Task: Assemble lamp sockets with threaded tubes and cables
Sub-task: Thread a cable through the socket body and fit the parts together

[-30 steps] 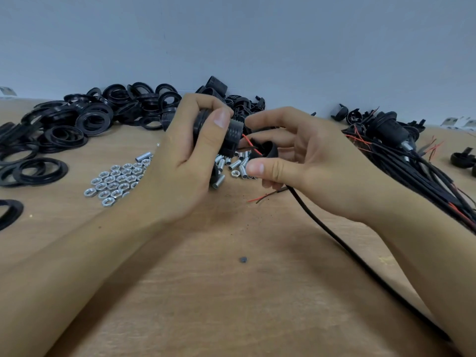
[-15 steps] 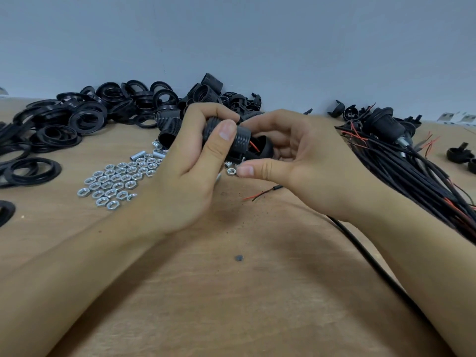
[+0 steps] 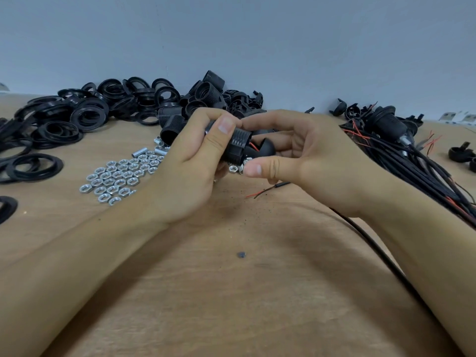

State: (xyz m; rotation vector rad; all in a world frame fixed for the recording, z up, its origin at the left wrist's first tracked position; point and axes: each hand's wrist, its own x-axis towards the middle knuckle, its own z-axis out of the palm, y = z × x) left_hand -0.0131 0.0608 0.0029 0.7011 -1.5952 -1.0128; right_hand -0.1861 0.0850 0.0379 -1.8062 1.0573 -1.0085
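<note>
A: Left hand (image 3: 190, 173)?
B: Curled round the ribbed black socket (image 3: 238, 144), held above the table (image 3: 231, 292).
A: Right hand (image 3: 316, 161)?
B: Gripping the socket's rounded cap (image 3: 265, 148), red wire (image 3: 253, 146) showing between the parts.
A: Stock nearby?
B: Nuts (image 3: 116, 177), black rings (image 3: 61, 130), cable bundle (image 3: 417, 163).

- A small assembly workshop or bench workstation is shown, judging by parts laid out in bulk.
- A bare wooden worktop (image 3: 257, 292) is set against a plain grey-blue wall (image 3: 257, 42).
- Black rings (image 3: 51, 130) are heaped at the far left, threaded black socket shells (image 3: 206, 95) at the far middle.
- Metal hex nuts (image 3: 116, 179) are spread loose on the left.
- Black cables (image 3: 412, 163) with red wires are bundled on the right.
</note>
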